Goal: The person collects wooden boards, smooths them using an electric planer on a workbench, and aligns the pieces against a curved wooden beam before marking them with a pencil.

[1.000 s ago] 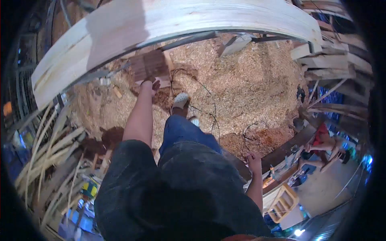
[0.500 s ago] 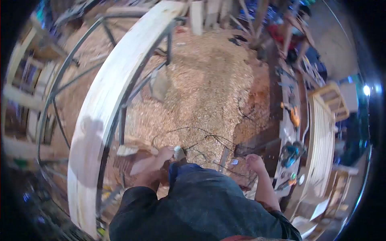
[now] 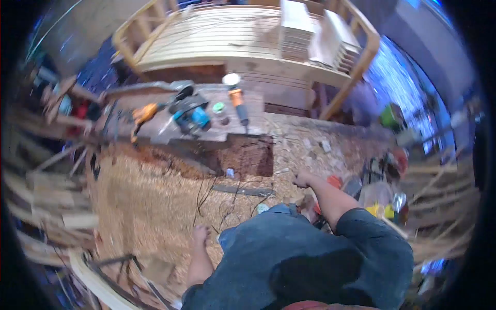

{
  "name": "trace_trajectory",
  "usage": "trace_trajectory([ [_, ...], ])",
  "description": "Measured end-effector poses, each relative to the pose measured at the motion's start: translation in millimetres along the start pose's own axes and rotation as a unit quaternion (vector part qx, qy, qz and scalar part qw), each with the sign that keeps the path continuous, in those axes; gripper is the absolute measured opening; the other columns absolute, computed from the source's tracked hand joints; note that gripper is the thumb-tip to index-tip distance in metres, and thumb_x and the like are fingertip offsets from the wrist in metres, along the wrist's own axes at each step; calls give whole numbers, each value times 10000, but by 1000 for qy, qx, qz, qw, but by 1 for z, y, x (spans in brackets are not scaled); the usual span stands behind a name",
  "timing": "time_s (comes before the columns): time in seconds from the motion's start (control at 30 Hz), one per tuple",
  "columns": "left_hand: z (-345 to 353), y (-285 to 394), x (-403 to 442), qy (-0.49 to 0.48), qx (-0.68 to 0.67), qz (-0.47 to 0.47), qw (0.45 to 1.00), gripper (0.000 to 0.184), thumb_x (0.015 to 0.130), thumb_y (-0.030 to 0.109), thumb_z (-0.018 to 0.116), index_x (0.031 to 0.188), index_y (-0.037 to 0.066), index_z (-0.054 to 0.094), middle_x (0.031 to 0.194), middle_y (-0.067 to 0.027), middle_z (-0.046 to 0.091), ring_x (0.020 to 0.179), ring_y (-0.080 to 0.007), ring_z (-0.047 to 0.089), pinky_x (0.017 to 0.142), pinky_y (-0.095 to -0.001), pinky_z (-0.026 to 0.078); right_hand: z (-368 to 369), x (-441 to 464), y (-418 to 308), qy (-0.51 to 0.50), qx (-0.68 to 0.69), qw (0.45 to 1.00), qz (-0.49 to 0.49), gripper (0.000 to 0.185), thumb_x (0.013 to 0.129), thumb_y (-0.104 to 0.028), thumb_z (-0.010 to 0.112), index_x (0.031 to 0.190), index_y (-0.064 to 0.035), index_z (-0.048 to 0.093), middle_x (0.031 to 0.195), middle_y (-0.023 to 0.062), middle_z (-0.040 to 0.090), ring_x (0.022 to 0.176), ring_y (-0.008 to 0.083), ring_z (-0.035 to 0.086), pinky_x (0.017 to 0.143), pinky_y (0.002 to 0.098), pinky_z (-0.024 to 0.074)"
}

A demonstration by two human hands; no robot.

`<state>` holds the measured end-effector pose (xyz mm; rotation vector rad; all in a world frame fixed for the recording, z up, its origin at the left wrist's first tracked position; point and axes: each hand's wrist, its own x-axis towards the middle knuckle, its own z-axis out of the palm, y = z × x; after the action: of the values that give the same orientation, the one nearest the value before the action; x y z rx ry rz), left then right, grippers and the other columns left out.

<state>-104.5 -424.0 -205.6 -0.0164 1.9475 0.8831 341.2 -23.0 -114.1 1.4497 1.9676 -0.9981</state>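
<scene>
My left hand [image 3: 201, 234] hangs low at my side over the wood shavings [image 3: 155, 206], its fingers loosely curled; blur hides whether anything is in them. My right hand [image 3: 303, 179] reaches forward over the littered floor, fingers curled, with no object visible in it. Beyond the hands, a low workbench [image 3: 258, 98] carries an orange drill [image 3: 144, 112], a teal power tool [image 3: 192, 118], a green-topped jar [image 3: 219, 108] and an orange and black grinder [image 3: 238, 101]. Dark cables [image 3: 206, 194] and a grey strip [image 3: 243, 190] lie on the floor between my hands.
A slatted wooden frame [image 3: 217, 36] holding stacked boards [image 3: 295, 33] stands behind the bench. Another person [image 3: 72, 106] is at the far left. A long pale plank [image 3: 98, 281] is at the lower left. A yellow item [image 3: 381, 211] and assorted clutter lie right of my arm.
My view has swung right, from the long plank to the bench with tools. The other person has shifted from the right side to the left. My right arm now extends further forward.
</scene>
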Motion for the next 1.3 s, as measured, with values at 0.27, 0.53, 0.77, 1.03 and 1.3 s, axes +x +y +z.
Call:
trace_trajectory([
  [0.27, 254, 229, -46, -217, 380, 355, 826, 468, 922, 257, 719, 1329, 30, 682, 1110, -186, 762, 1011, -252, 732, 871, -346, 587, -7, -38, 54, 92, 72, 992, -39, 241, 854, -301, 667, 900, -76, 743, 853, 172, 739, 829, 300, 717, 753, 459, 561],
  [0.53, 345, 321, -9, -353, 296, 248, 852, 432, 981, 182, 678, 1383, 30, 638, 1044, -72, 765, 878, -127, 709, 737, -285, 560, -68, -12, 78, 78, 184, 980, -10, 261, 860, -307, 651, 945, -86, 762, 908, 187, 747, 861, 324, 709, 797, 463, 551],
  [0.77, 401, 409, 26, -381, 292, 272, 834, 392, 968, 201, 692, 1305, 3, 688, 925, -48, 750, 827, -97, 676, 785, -263, 548, -199, 30, 95, 40, 120, 991, 42, 367, 856, -339, 608, 934, -11, 752, 875, 247, 721, 799, 390, 705, 753, 496, 554],
  [1.03, 465, 549, -11, -419, 180, 254, 853, 411, 978, 81, 643, 1371, -38, 610, 1151, -80, 737, 1004, -125, 687, 910, -271, 546, -342, 118, 118, 185, 213, 959, 24, 353, 811, -347, 694, 934, -25, 770, 936, 234, 746, 880, 413, 716, 808, 485, 557],
  [1.3, 570, 629, 13, -379, 133, 205, 893, 420, 975, 31, 632, 1388, -24, 583, 1174, -85, 727, 1000, -113, 692, 850, -252, 563, -521, 264, 176, 431, 167, 883, 78, 534, 856, -356, 772, 1183, 55, 678, 1134, 286, 711, 1102, 407, 686, 957, 459, 544],
])
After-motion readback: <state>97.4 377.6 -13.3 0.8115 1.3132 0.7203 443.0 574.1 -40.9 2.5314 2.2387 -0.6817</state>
